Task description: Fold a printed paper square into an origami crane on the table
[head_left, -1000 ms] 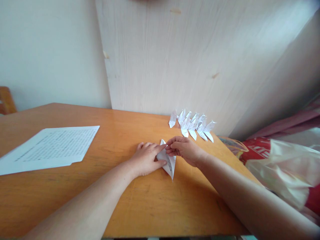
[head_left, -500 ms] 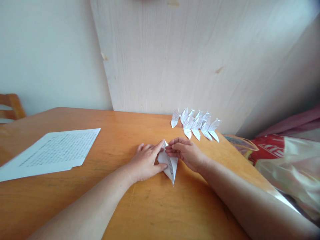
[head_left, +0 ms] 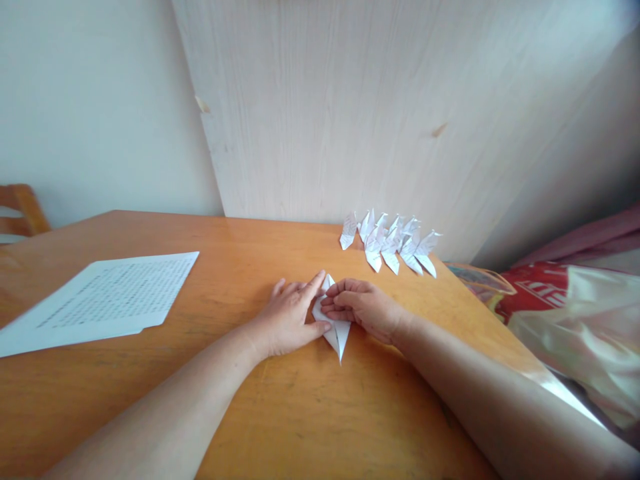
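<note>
A small white folded paper (head_left: 339, 339) lies on the table in front of me, its narrow point towards me. My left hand (head_left: 290, 319) rests flat with spread fingers at its left side, the index finger near the top and the thumb on the lower left edge. From the right, my right hand (head_left: 363, 307) has its fingers bent and pressed together over the middle of the paper, against its right-hand flap. Those fingers cover much of the paper, so the flap's exact fold is hidden.
Several folded paper birds (head_left: 393, 250) stand in rows at the table's back right. Printed sheets (head_left: 120, 287) lie stacked on the left of the wooden table (head_left: 290, 420). A pale board (head_left: 325, 120) rises behind, and bags (head_left: 575, 320) sit beyond the right edge.
My right hand has moved slightly left across the paper, and the flap that stood up on the right now lies lower. My left hand stays in place on it.
</note>
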Demonstrator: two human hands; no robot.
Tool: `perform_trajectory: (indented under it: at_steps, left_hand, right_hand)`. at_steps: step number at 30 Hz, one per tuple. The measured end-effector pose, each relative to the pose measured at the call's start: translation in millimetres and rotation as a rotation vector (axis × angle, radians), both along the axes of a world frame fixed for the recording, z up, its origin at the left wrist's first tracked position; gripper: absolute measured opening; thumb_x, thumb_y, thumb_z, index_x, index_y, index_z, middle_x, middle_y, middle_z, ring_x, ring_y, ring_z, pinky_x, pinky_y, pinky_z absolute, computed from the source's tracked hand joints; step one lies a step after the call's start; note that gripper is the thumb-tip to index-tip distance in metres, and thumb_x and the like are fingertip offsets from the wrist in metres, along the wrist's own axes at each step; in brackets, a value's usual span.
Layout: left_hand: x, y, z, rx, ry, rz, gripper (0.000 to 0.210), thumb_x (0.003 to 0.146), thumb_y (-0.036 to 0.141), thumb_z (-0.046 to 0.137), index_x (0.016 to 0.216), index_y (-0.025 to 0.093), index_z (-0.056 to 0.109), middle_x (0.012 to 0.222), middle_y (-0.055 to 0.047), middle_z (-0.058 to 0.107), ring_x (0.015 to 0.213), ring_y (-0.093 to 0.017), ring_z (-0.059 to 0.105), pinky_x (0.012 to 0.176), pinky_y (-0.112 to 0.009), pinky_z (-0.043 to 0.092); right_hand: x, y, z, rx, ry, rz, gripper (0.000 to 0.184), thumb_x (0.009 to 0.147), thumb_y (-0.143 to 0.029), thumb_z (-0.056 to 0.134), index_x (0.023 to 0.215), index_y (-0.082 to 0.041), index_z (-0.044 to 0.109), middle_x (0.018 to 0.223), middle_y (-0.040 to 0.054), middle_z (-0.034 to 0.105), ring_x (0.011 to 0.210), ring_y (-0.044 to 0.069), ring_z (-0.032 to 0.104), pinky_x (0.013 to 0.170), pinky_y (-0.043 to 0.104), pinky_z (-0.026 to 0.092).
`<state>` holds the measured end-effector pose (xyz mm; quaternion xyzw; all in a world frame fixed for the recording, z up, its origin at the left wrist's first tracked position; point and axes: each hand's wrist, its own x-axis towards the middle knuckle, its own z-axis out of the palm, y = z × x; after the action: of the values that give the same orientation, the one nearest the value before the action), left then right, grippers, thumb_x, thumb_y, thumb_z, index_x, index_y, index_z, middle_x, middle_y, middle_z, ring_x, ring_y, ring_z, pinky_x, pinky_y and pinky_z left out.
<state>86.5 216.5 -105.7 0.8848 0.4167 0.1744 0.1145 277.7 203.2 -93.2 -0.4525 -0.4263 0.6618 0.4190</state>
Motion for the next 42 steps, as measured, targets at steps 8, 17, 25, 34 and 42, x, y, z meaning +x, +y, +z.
perform_trajectory:
  at_steps: [8, 17, 25, 34, 42]
  left_hand:
    - [-0.3, -13.6, 20.7, 0.097, -0.147, -0.098, 0.015, 0.081, 0.017, 0.061, 0.095, 0.023, 0.062, 0.099, -0.003, 0.065, 0.098, -0.022, 0.058, 0.09, -0.039, 0.044]
    - [3.4, -29.8, 27.8, 0.108, -0.035, -0.326, 0.012, 0.078, 0.009, 0.06, 0.078, 0.021, 0.061, 0.09, -0.002, 0.06, 0.088, -0.019, 0.054, 0.081, -0.034, 0.043]
    - [3.5, -33.0, 26.2, 0.214, -0.004, -0.327, 0.008, 0.083, 0.013, 0.058, 0.081, 0.021, 0.06, 0.089, -0.003, 0.06, 0.092, -0.02, 0.057, 0.083, -0.035, 0.042]
    - [6.3, -23.2, 21.5, 0.275, -0.184, -0.23, 0.009, 0.092, 0.016, 0.057, 0.093, 0.022, 0.064, 0.094, -0.002, 0.069, 0.09, -0.019, 0.061, 0.081, -0.035, 0.043]
    - [0.0, -16.9, 24.7, 0.302, -0.315, -0.073, 0.01, 0.092, 0.017, 0.059, 0.097, 0.024, 0.063, 0.09, 0.0, 0.068, 0.088, -0.019, 0.062, 0.081, -0.036, 0.042]
  right_hand:
    - [1.2, 1.8, -6.0, 0.048, 0.003, 0.006, 0.013, 0.072, -0.008, 0.062, 0.079, -0.02, 0.063, 0.082, 0.002, 0.07, 0.08, 0.014, 0.067, 0.083, 0.029, 0.055]
    - [2.7, 0.4, -7.1, 0.061, 0.039, 0.022, 0.015, 0.069, -0.011, 0.065, 0.081, -0.019, 0.061, 0.077, 0.0007, 0.069, 0.075, 0.014, 0.066, 0.077, 0.028, 0.054]
    - [5.0, -0.9, -5.5, 0.061, 0.111, -0.001, 0.015, 0.07, -0.015, 0.069, 0.082, -0.018, 0.06, 0.074, 0.0007, 0.068, 0.07, 0.014, 0.066, 0.074, 0.029, 0.055]
    - [21.7, 1.5, 8.1, 0.377, 0.019, -0.098, 0.011, 0.085, -0.03, 0.064, 0.091, -0.021, 0.065, 0.098, 0.0057, 0.071, 0.095, 0.02, 0.066, 0.094, 0.039, 0.05]
    - [25.7, -28.4, 37.5, 0.96, -0.581, -0.007, 0.019, 0.088, -0.023, 0.057, 0.106, -0.027, 0.061, 0.13, 0.0057, 0.06, 0.126, 0.027, 0.05, 0.107, 0.048, 0.037]
